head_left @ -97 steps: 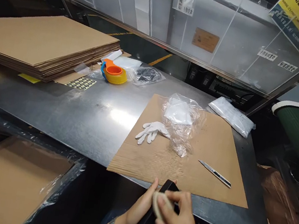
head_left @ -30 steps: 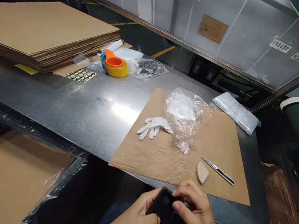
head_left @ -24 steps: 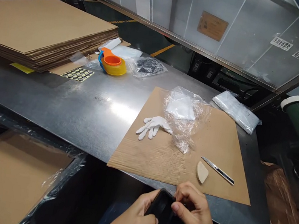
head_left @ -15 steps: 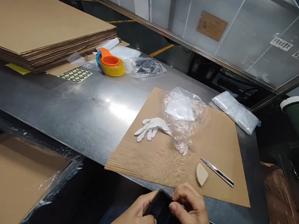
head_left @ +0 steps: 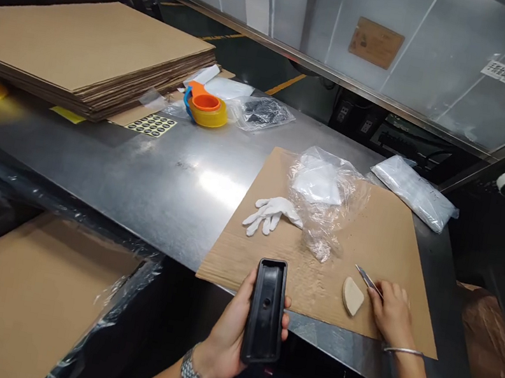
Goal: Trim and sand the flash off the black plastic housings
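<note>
In my left hand [head_left: 228, 333] is a long black hollow part [head_left: 264, 326], shaped like a narrow tray with rounded corners and a small hole inside. My fingers and thumb wrap its sides, just off the table's front edge. My right hand [head_left: 394, 316] is closed over the snap-off utility knife [head_left: 367, 278], which lies on the cardboard sheet [head_left: 241, 258]. The knife's tip shows, while its handle is hidden under my fingers. Beside it lies a beige wedge-shaped pad [head_left: 352, 297]. A white glove [head_left: 272, 213] and a clear plastic bag [head_left: 319, 181] rest farther back on the cardboard.
Stacked cardboard [head_left: 91, 52] covers the table's far left. Near it are a tape dispenser [head_left: 207, 110], a sticker sheet [head_left: 151, 125] and a bagged dark item [head_left: 265, 115]. A wrapped white packet [head_left: 414, 190] lies back right. An open lined box [head_left: 20, 305] stands below left.
My right hand has left the black part and moved right onto the utility knife. My left hand alone now holds the black part, raised and turned with its hollow side toward me.
</note>
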